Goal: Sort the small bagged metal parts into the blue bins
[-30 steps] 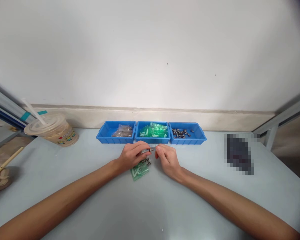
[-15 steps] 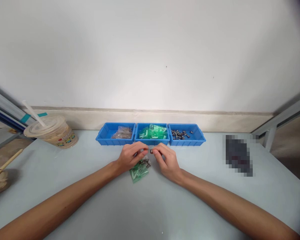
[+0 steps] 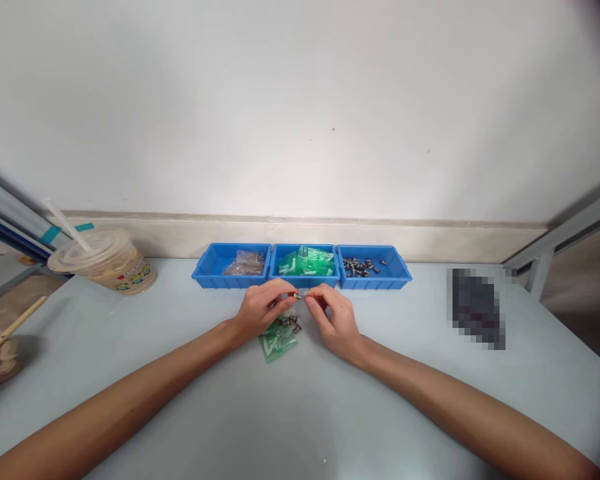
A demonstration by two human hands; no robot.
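Note:
My left hand (image 3: 264,308) is closed, thumb and forefinger pinching a small shiny metal piece (image 3: 298,296) that looks like a short screw. Just to its right, my right hand (image 3: 333,319) has thumb and forefinger pressed together; what they hold, perhaps a bit of clear plastic, is too small to make out. The fingertips of both hands nearly meet. Below them on the table lie a green plastic bag (image 3: 279,344) with pale pieces inside and several small dark metal pieces (image 3: 293,323), partly hidden by my left hand.
Three blue trays stand in a row: a left tray (image 3: 205,268) with clear bags, a middle tray (image 3: 305,283) with green bags, a right tray (image 3: 397,270) with loose metal pieces. A drink cup (image 3: 130,267) is at left, a blurred dark object (image 3: 476,310) at right.
The small metal piece that showed at my right fingertips is now at my left fingertips. My right fingers have shifted slightly. The bags and trays stay in place.

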